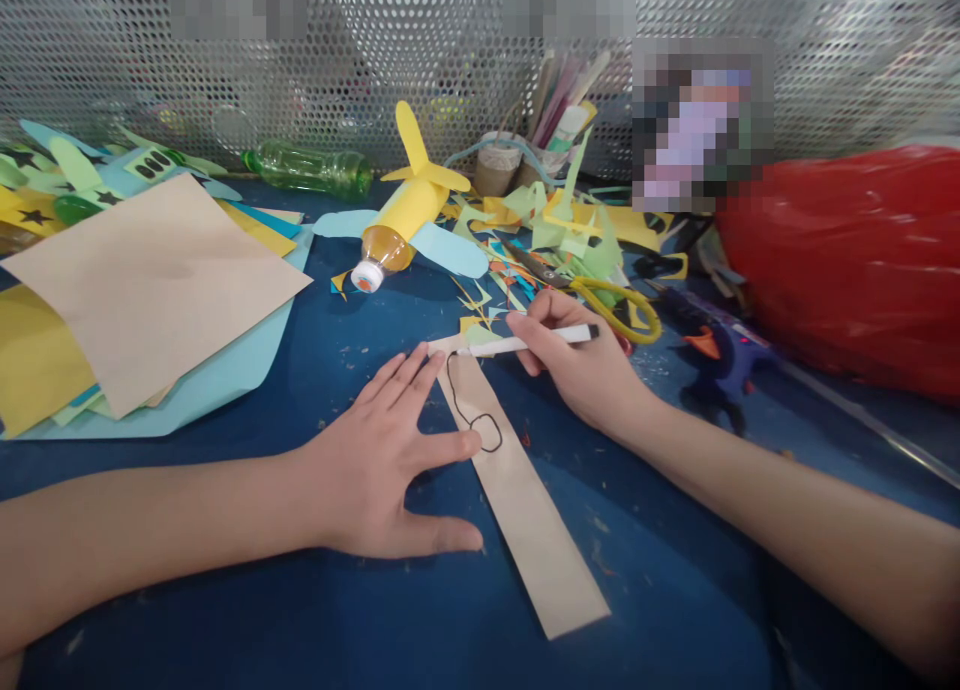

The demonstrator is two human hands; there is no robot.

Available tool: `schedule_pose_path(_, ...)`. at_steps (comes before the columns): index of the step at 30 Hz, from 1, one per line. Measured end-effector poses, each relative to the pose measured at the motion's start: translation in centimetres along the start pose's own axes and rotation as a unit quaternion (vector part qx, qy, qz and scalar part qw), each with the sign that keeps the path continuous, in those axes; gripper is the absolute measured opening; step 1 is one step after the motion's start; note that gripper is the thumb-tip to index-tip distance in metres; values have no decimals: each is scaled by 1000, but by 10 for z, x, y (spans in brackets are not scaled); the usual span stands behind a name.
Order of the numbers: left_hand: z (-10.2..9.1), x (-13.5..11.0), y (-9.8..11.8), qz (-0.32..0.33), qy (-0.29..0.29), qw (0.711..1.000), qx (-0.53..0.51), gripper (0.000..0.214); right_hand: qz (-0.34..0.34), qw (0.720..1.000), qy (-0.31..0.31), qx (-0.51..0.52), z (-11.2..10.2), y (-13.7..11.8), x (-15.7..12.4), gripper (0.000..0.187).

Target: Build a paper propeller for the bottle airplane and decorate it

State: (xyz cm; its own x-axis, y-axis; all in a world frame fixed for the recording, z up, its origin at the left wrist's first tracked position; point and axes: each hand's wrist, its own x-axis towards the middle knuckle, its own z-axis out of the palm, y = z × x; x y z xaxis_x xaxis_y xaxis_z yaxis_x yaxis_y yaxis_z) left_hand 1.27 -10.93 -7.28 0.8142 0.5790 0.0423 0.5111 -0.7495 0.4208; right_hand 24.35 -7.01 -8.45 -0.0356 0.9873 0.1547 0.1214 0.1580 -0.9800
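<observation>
A long tan paper strip (525, 510) lies on the blue table, with a black outline drawn near its far end. My left hand (390, 460) lies flat with fingers spread, pressing on the strip's left edge. My right hand (577, 365) is closed on a white marker (525, 343), whose tip touches the strip's far end. Behind them lies a bottle plane (409, 225) with a yellow body, light blue wings and a white cap.
A stack of tan, yellow and light blue paper sheets (150, 290) lies at left. Yellow-handled scissors (607, 295) and paper scraps lie behind my right hand. A blue glue gun (720, 355), a red plastic bag (855, 260) and a green bottle (315, 170) are nearby.
</observation>
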Motion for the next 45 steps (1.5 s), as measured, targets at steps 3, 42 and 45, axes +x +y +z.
schedule_pose_path(3, 0, 0, 0, 2, 3, 1000, 2, 68, 4, 1000, -1, -5, 0, 0, 0, 41)
schedule_pose_path(42, 2, -1, -2, 4, 2, 1000, -2, 69, 33, 997, -3, 74, -8, 3, 6, 37)
schedule_pose_path(45, 2, -1, -2, 2, -3, 1000, -5, 69, 36, 997, -3, 73, -8, 1, 6, 37)
